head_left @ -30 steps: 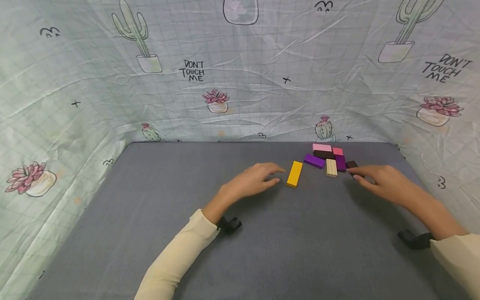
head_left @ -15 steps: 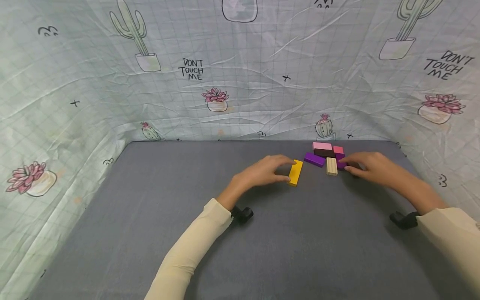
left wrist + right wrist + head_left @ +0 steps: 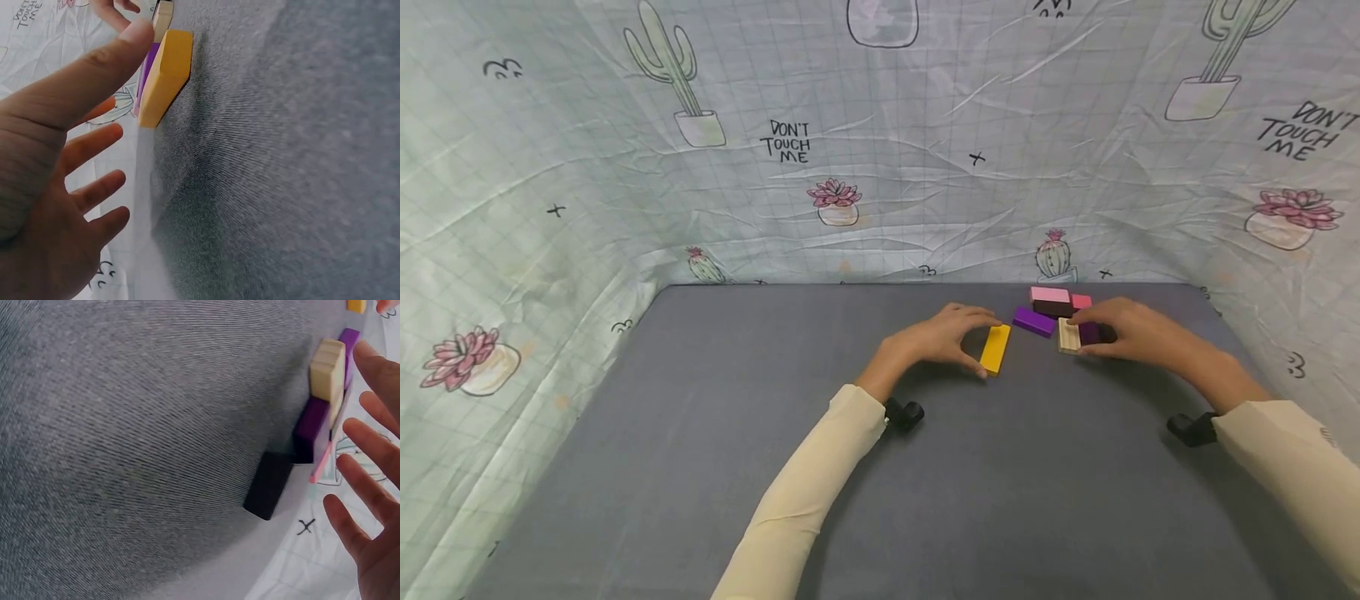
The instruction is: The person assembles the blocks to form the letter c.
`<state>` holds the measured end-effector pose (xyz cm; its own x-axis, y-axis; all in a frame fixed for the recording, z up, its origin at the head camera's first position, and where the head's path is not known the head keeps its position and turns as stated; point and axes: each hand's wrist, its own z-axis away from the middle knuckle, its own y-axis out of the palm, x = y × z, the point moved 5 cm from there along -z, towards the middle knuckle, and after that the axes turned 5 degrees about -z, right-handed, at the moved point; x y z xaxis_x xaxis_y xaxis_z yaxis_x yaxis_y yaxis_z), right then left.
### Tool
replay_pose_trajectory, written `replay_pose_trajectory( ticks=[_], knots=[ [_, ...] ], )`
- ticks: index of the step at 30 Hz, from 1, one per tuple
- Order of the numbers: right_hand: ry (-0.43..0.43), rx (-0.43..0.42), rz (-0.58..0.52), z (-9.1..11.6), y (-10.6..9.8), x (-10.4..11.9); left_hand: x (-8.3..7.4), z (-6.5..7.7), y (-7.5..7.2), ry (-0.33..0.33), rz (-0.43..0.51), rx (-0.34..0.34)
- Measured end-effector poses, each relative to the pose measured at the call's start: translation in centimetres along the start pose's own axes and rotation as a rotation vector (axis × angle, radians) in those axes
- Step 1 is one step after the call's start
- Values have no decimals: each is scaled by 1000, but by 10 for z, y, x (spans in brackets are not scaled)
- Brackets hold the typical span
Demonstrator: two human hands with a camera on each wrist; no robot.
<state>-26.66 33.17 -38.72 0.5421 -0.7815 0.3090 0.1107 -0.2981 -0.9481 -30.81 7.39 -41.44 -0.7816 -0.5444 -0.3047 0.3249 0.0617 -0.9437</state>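
- Grey tabletop [image 3: 970, 500] lies underneath.
- Left hand [image 3: 943, 336]: thumb and fingers wide apart at either end of a yellow block [image 3: 995, 351], contact unclear.
- Right hand [image 3: 1142, 331]: fingers spread beside a wooden block [image 3: 1068, 339].
- Beyond: a purple block [image 3: 1033, 322], then a pink block [image 3: 1049, 294].
- Cactus-print cloth [image 3: 910, 125] hangs behind.

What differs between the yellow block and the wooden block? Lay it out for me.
Colour: the yellow block is one solid colour, while the wooden block is pale with striped grain. Size: the yellow block looks longer than the partly hidden wooden block. Place: the yellow block lies apart, by the left hand; the wooden block sits close beside a dark purple block, by the right hand. Both rest on the grey table.
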Motion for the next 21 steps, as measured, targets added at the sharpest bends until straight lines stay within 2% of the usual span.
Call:
replay_pose_trajectory(
  ticks=[5,12,18,21],
  knots=[
    [-20,-13,34,-1,4,-2,2,-6,0,18,7,26],
    [-17,18,66,-5,12,-4,6,-4,6,-13,32,67],
    [-14,-11,89,-7,11,-4,8,-5,8,-4,11,59],
    [-15,7,95,-11,12,-4,9,-5,8,-6,7,50]
  ],
)
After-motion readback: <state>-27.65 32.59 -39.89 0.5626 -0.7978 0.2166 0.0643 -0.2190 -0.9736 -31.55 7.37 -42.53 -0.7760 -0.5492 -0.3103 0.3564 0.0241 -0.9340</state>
